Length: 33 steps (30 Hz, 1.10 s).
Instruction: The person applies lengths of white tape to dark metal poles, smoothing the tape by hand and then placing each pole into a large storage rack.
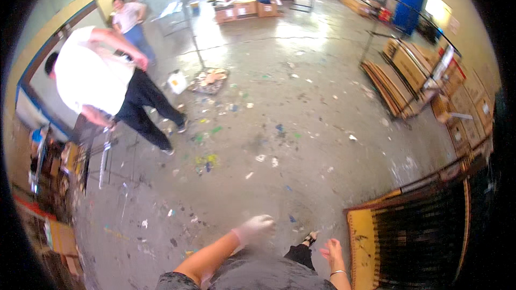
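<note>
My left hand [257, 229], in a thin white glove, is in front of my body above the floor. Motion smears its fingers, so whether they are closed is unclear, and nothing shows in them. My right hand [332, 249] hangs low at my right side, bare, with a bracelet [338, 272] at the wrist. Its fingers are loosely bent and apart, with nothing visible between them. Nearest to it stands a large dark slatted rack [419, 236] with a yellow end panel [363, 247]. My sandalled foot [310, 238] shows between the hands.
A person in a white shirt [94, 75] bends at the left beside a metal frame [102, 161]; another person [129, 19] stands behind. Paint spots and scraps litter the floor [301, 172]. A cart with cardboard sheets [395, 83] stands right, and boxes [244, 8] sit far back.
</note>
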Available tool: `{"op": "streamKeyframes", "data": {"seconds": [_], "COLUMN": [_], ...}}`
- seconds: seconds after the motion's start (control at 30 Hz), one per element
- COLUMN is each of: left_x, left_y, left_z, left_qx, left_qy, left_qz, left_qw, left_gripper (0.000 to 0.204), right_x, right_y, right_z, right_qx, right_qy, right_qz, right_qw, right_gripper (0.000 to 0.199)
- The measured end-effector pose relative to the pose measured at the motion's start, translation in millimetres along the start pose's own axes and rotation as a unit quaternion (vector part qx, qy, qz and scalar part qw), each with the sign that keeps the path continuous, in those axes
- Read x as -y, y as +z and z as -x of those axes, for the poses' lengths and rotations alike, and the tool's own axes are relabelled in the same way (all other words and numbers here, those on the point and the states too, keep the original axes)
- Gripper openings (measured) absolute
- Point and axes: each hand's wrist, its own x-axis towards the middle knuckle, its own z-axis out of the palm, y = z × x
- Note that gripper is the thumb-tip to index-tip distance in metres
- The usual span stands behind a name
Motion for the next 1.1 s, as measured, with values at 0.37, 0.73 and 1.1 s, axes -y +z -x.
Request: {"op": "streamKeyframes", "data": {"seconds": [0.37, 0.73, 1.1], "left_x": [15.0, 251.1, 308.2], "left_y": [-8.4, -120.7, -191.3], "left_z": [38.2, 133.9, 257.8], "left_qx": [-0.017, -0.373, -0.41], "left_qy": [0.048, -0.023, -0.267], "left_qz": [-0.074, -0.289, 0.106], "left_qw": [0.996, 0.881, 0.865], "left_gripper": [0.041, 0.039, 0.047], "right_x": [182.0, -25.0, -59.2], "right_y": [212.8, 27.7, 149.3], "right_z": [80.9, -79.6, -18.3], "right_qx": [0.418, 0.069, 0.133], "right_qy": [-0.328, 0.063, 0.022], "right_qz": [0.342, 0.239, 0.292], "right_qw": [0.775, 0.967, 0.947], "right_gripper": [0.059, 0.016, 0.013]}}
